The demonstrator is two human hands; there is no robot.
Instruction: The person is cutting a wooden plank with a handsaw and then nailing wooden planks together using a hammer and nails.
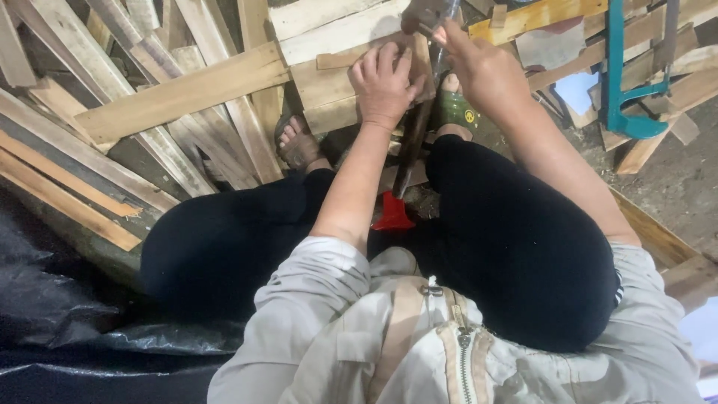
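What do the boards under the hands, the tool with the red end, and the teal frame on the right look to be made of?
The boards look like raw, unfinished wood: pale, with grain and rough edges. The tool has a dark shaft, possibly metal, though that is unclear, and a glossy red end that could be plastic or paint. The teal frame looks like painted metal: thin, rigid and evenly coloured.

No packages, signs or screens show in this view. The only mark of that kind is 1 small round yellow emblem (470, 116) printed on the green sandal (458, 110), just right of the upper middle of the frame; it is too small to make out further. At the far right edge, low down, a pale bluish-white patch (703, 329) shows, and another pale patch (577, 91) lies among the boards at the upper right; whether either is paper or wrapping cannot be told
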